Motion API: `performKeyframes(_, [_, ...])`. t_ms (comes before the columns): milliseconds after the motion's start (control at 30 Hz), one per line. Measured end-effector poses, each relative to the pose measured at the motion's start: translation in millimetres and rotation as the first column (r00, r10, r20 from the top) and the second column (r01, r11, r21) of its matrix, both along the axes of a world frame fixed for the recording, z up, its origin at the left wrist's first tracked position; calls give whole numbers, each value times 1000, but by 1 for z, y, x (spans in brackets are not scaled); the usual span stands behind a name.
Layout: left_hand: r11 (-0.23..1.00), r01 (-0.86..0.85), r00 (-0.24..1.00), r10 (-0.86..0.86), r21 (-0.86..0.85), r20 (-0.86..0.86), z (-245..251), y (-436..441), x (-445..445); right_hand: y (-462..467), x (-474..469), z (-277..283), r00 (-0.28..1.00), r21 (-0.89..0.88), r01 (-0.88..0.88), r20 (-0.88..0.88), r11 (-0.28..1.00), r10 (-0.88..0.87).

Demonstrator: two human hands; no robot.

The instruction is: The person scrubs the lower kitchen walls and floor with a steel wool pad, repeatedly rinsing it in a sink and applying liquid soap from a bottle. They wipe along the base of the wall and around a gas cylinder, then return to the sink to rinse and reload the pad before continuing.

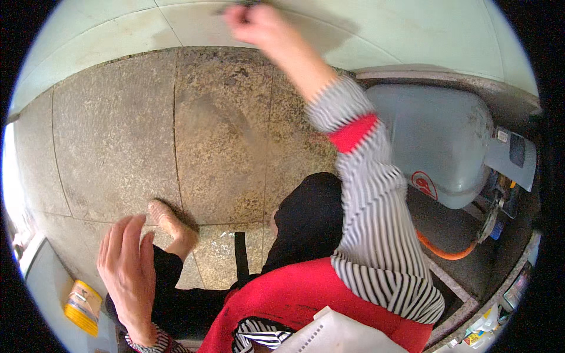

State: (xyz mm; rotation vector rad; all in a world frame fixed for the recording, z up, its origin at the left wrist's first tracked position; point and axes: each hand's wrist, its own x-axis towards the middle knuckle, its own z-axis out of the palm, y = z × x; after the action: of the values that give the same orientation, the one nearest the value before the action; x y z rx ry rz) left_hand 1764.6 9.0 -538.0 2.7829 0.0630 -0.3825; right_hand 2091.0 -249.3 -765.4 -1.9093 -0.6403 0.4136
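My right hand is stretched out at the top of the view, against the pale tiled wall. Blurred by motion, it is closed around a small dark object, too unclear to name. Below it the stone-tiled floor looks wet near my feet. My left hand hangs at the lower left with nothing in it, its fingers slightly bent, above my knee in black trousers. A red apron covers my front over a striped sleeve.
On the right a grey gas cylinder lies in a dark recess, with an orange hose running from its valve area. A yellow container is at the lower left. Packages show at the lower right. My bare foot rests on the floor.
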Motion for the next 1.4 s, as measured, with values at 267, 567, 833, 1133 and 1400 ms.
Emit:
performKeyframes(267, [996, -82, 996, 83, 32, -28, 0, 14, -15, -160, 0, -30, 600, -245, 533, -565, 810, -566])
performKeyframes(567, [997, -75, 994, 75, 5, -81, -2, 5, -16, -119, 6, -98, 907, -153, 240, -317, 959, -277])
performKeyframes(833, [997, -64, 997, 65, 32, -52, -10, -1, -10, -83, 43, -227, 953, -519, 221, -66, 826, -297])
performKeyframes(1133, [998, -54, 993, 57, 28, -107, -10, -1, -21, -201, 22, -114, 287, -43, 885, -734, 463, -616])
performKeyframes(1400, [998, 49, 998, -50, -28, -41, -20, -18, 2, -92, 22, -14, 43, 42, 999, -987, -12, 155])
